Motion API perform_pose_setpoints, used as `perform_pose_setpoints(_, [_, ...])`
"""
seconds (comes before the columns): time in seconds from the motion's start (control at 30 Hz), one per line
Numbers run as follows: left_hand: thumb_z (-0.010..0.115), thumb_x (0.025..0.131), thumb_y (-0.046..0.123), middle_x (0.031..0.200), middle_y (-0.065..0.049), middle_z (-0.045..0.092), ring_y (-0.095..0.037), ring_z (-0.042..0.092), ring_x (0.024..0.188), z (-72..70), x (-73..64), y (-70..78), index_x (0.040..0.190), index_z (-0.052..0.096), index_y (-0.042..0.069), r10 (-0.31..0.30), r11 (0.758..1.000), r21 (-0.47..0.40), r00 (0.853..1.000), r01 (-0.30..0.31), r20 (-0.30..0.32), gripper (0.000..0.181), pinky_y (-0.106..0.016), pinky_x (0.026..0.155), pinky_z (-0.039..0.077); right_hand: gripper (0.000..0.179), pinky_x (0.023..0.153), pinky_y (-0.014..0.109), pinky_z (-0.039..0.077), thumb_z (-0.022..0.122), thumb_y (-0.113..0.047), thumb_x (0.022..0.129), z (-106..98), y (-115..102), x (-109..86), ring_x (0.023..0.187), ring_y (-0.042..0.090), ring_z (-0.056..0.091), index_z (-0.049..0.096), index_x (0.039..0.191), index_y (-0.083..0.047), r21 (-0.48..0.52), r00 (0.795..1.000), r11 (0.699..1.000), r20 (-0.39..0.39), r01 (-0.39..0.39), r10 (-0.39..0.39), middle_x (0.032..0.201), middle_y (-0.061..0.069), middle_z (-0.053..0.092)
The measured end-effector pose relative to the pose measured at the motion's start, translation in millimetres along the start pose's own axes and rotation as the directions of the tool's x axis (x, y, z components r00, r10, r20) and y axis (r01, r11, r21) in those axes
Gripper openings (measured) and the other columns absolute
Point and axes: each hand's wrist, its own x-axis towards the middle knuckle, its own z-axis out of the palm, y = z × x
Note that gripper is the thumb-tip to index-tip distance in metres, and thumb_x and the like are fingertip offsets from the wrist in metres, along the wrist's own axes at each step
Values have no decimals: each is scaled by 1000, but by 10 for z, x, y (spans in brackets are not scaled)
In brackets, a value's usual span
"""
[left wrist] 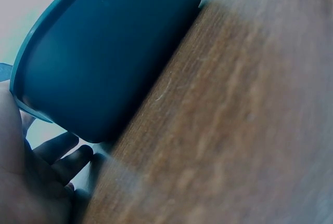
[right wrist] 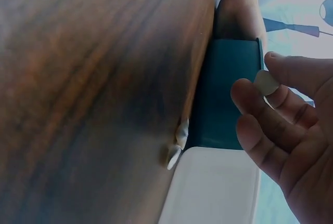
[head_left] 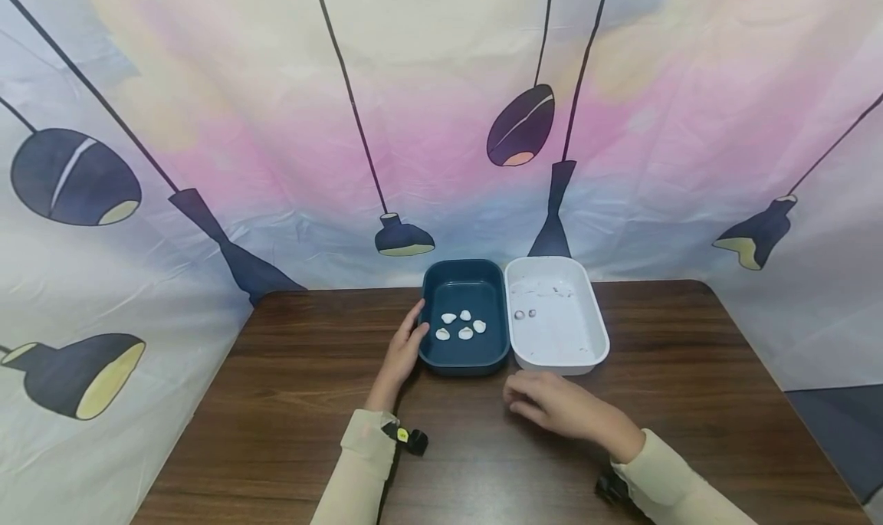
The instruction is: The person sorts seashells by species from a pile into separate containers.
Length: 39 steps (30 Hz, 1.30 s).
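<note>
A dark teal tray (head_left: 464, 360) holds several white seashells (head_left: 465, 333). My left hand (head_left: 402, 349) rests against its left side, thumb at the rim and fingers along the outer wall. The left wrist view shows this hand (left wrist: 41, 167) at the tray's corner, some fingers free of the wall. Just in front of the white tray (head_left: 559, 341), my right hand (head_left: 559, 406) is above the table. In the right wrist view its thumb and forefinger pinch a small pale seashell (right wrist: 266, 82), which the hand hides in the head view.
Two shells (right wrist: 175, 156) lie on the tabletop by the white tray's near edge, seen only in the right wrist view. Inside the white tray are two small brownish shells (head_left: 520, 315) and dark specks. A printed cloth (head_left: 441, 165) hangs behind the wooden table (head_left: 290, 402).
</note>
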Motion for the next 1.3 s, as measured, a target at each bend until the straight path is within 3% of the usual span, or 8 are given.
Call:
perform_pose_setpoints(0.17, [51, 112, 28, 171, -12, 32, -37, 24, 159, -2, 5, -21, 165, 39, 16, 10, 1000, 0, 1000, -10, 3, 55, -66, 124, 20, 11, 78, 25, 57, 73, -6, 98, -82, -3, 44, 86, -1, 60, 69, 98, -16, 27, 1000, 999, -15, 19, -18, 93, -12, 65])
perform_pose_setpoints(0.37, [50, 113, 27, 171, -12, 32, -37, 25, 158, -16, 20, -29, 165, 40, 17, 30, 1000, 9, 1000, -30, 4, 54, -65, 124, 20, 20, 75, 23, 55, 73, 0, 96, -257, 22, 186, 84, 2, 58, 66, 97, -18, -35, 985, 991, -110, 129, -132, 92, -10, 63])
perform_pose_setpoints(0.5, [49, 113, 27, 171, -11, 32, -37, 25, 158, -21, 10, -20, 165, 39, 18, 26, 999, 19, 1000, -26, 1, 54, -64, 124, 21, 21, 74, 27, 56, 74, 1, 96, -426, 75, 299, 84, 4, 58, 67, 99, -18, -57, 981, 989, -132, 136, -142, 93, -9, 64])
perform_pose_setpoints(0.73, [50, 112, 29, 171, -12, 32, -37, 25, 158, -17, 7, -23, 165, 38, 17, 27, 1000, 13, 1000, -27, 17, 56, -64, 124, 21, 15, 73, 31, 57, 76, -3, 96, -612, 203, 345, 82, 3, 59, 69, 96, -16, -76, 991, 996, -123, 49, -58, 91, -11, 64])
perform_pose_setpoints(1.07, [52, 112, 26, 171, -13, 33, -38, 25, 158, -10, 13, -30, 164, 40, 14, 36, 999, -13, 999, -35, 11, 55, -65, 124, 20, 16, 72, 30, 55, 77, -4, 94, -656, 360, 370, 78, 4, 59, 69, 90, -17, -124, 991, 992, -136, 1, -18, 84, -12, 65])
perform_pose_setpoints(1.3, [52, 112, 27, 171, -13, 33, -37, 25, 158, -12, 10, -37, 164, 40, 14, 26, 1000, -12, 1000, -25, 12, 55, -65, 124, 20, 11, 73, 34, 55, 80, -4, 92, -683, 546, 409, 75, 5, 60, 76, 89, -14, -156, 981, 984, -185, -89, 59, 83, -10, 70])
